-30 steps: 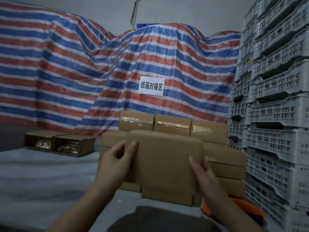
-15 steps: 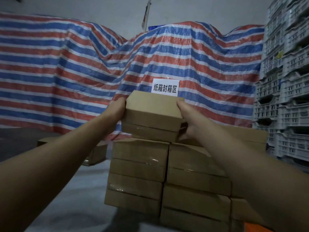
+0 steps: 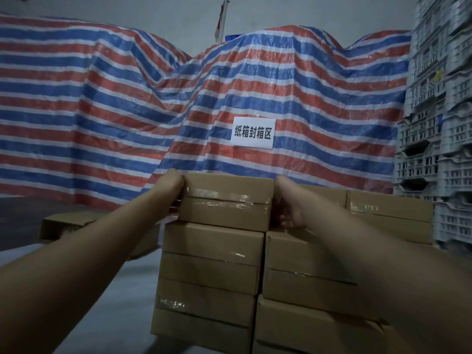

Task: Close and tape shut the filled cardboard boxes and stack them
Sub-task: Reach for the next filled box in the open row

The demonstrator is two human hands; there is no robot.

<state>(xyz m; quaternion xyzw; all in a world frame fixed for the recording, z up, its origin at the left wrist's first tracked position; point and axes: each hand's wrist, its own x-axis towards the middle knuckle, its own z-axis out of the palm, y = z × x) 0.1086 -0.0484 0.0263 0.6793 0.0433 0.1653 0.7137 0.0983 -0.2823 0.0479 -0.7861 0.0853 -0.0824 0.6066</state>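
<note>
Taped cardboard box [image 3: 226, 200] sits atop left column of box stack [image 3: 212, 277], beside next column. Several sealed boxes already stacked; open box [image 3: 66, 224] on table behind left arm awaits taping. Both arms stretched forward. Left hand [image 3: 171, 185] presses left end, right hand [image 3: 287, 203] clasps right end; fingers likely curled round, dim view.
</note>
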